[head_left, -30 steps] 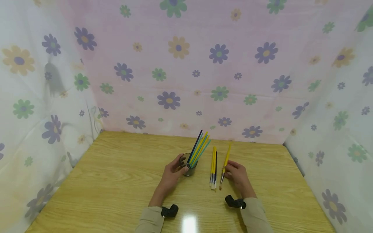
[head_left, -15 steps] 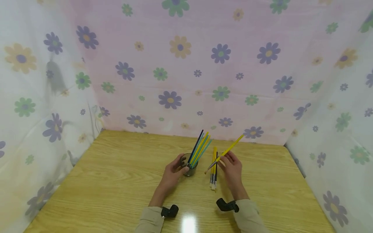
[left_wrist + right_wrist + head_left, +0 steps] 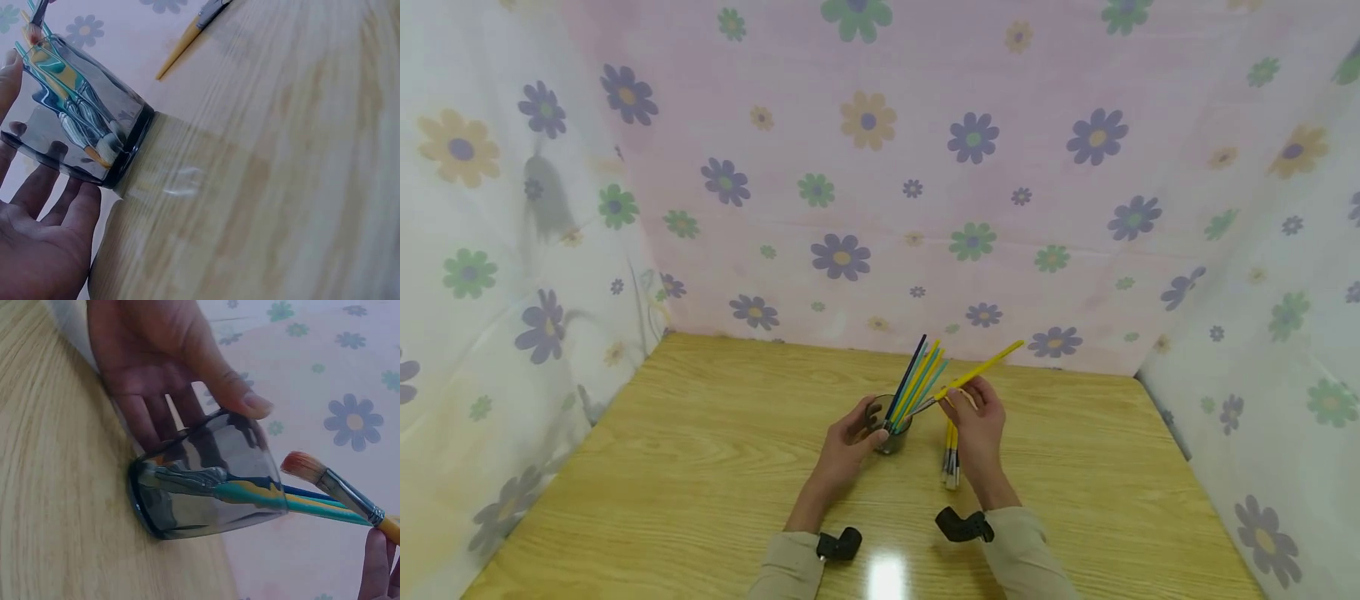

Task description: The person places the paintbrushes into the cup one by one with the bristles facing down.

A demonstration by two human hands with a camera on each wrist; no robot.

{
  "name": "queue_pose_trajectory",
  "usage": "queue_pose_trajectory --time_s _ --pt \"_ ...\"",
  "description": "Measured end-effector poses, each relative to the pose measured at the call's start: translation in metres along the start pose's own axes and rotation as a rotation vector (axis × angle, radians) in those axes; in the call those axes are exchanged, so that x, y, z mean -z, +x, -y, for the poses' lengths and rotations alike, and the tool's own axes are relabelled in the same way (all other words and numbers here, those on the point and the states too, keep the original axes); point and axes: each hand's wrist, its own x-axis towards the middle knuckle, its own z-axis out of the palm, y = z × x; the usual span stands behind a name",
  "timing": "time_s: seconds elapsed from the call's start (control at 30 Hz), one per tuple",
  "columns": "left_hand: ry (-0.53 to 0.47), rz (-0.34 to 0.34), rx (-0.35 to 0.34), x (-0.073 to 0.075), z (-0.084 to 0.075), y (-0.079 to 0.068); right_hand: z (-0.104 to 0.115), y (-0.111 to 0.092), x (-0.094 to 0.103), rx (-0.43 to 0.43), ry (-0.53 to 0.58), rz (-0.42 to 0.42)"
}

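Observation:
A smoky glass cup [image 3: 892, 445] stands on the table with several paintbrushes [image 3: 914, 385] in it, handles up, in dark blue, yellow and teal. My left hand [image 3: 838, 454] holds the cup from the left, thumb and fingers round its side. With fingertips my right hand [image 3: 979, 427] pinches a yellow paintbrush [image 3: 982, 368] near its metal ferrule, handle slanting up to the right. Its reddish-brown bristles [image 3: 302, 465] are just outside the cup's rim in the right wrist view. Several more paintbrushes [image 3: 951, 468] lie on the table, partly hidden under the right hand.
The wood-grain table [image 3: 700, 467] stretches to both sides of the hands. A flower-patterned cloth [image 3: 865, 200] encloses it at the back and sides. A black wrist camera [image 3: 839, 545] sits on the left cuff, another camera [image 3: 964, 525] on the right.
My right hand has lifted the yellow paintbrush off the table, tilted it and carried it left to the cup, passing above the lying brushes. My left hand stays on the cup.

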Motion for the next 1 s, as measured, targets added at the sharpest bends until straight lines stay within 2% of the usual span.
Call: queue_pose_trajectory --time_s 0.2,0.43,0.83,1.0 --pt "0.005 0.005 -0.004 0.000 -0.001 0.000 -0.006 -0.005 -0.007 0.036 -0.011 0.028" --pt "0.016 0.001 -0.014 -0.001 0.000 0.000 -0.016 -0.008 -0.011 0.045 -0.080 0.033" --pt "0.009 -0.007 0.004 -0.001 -0.001 0.000 -0.024 -0.010 -0.012 0.040 -0.130 0.038" --pt "0.021 -0.014 0.010 -0.002 -0.003 0.000 -0.026 -0.011 -0.011 0.005 -0.133 0.021"
